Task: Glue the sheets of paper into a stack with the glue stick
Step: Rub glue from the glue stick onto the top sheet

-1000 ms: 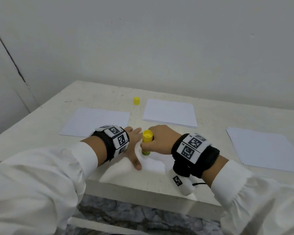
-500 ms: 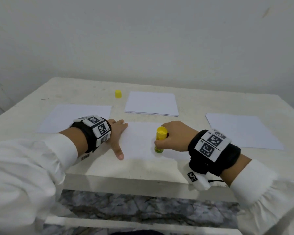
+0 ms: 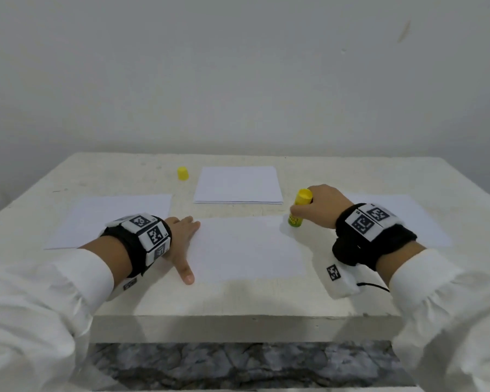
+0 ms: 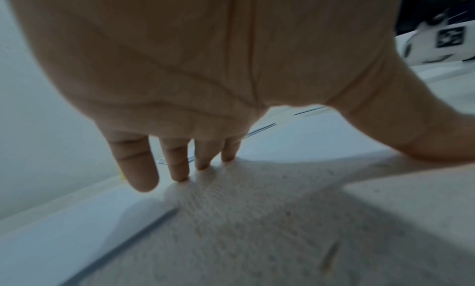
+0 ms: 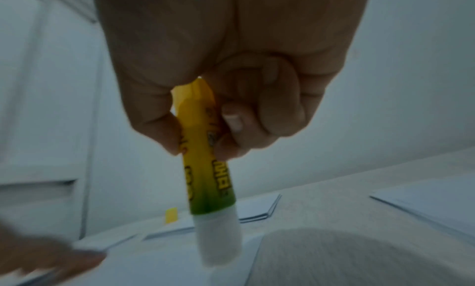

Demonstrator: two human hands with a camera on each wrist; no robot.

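a yellow and green glue stick (image 3: 300, 209) is held nearly upright, its white glue end down, at the far right corner of a sheet of paper (image 3: 246, 248) lying in the middle of the table (image 3: 238, 304). the stick is pinched near its upper half by the right hand (image 3: 320, 206), fingers curled round it and thumb against its side; in the right wrist view the glue tip (image 5: 218, 241) is seen at or just above the paper, and contact cannot be told. the long axis of the stick runs almost straight down from the hand, so the sheet lies to the left of and toward the person from the tip. the left hand (image 3: 181, 239) is laid flat, fingers spread, on the sheet's left edge, pinning it. a small stack of sheets (image 3: 238, 185) is seen beyond, with the yellow cap (image 3: 182, 173) just left of it. single sheets lie at the far left (image 3: 111, 216) and at the right (image 3: 408, 219), the latter partly hidden by the right wrist. both wrist views are blurred, and any glue already on the paper cannot be made out.
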